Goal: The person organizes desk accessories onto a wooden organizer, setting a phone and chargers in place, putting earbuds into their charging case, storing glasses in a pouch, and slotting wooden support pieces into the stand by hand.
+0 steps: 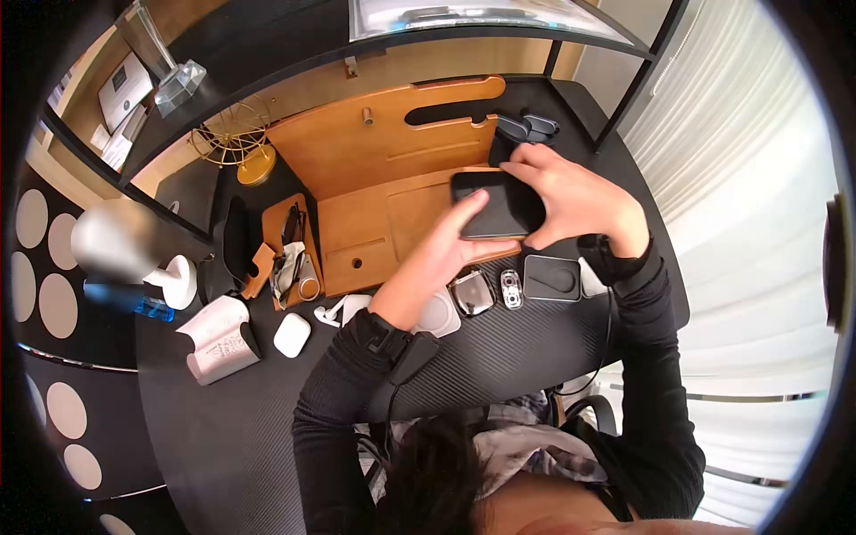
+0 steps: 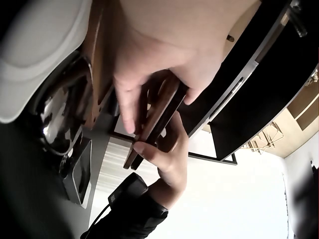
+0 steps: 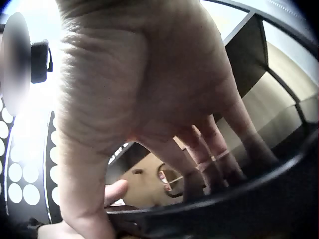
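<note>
Both hands hold a flat, dark slab [image 1: 499,207] with rounded corners, black on its upper face and with a brown layer under it along the near edge. My left hand [image 1: 450,234] pinches its left side, thumb on top and fingers beneath. The right hand [image 1: 575,198] spans its right end, thumb at the near edge and fingers at the far edge. In the left wrist view the slab [image 2: 158,122] appears edge-on between the two hands. Behind and below it stands a brown wooden desk organizer [image 1: 357,209] with an upright slotted back panel.
A wooden tray [image 1: 301,283] holding a ring of keys and small items stands left. White earphones [image 1: 332,312], an earbud case [image 1: 292,335], a watch [image 1: 473,292] and a black tray [image 1: 552,278] line the near side. Dark glasses [image 1: 528,127] lie at the back; a shelf [image 1: 267,76] overhangs.
</note>
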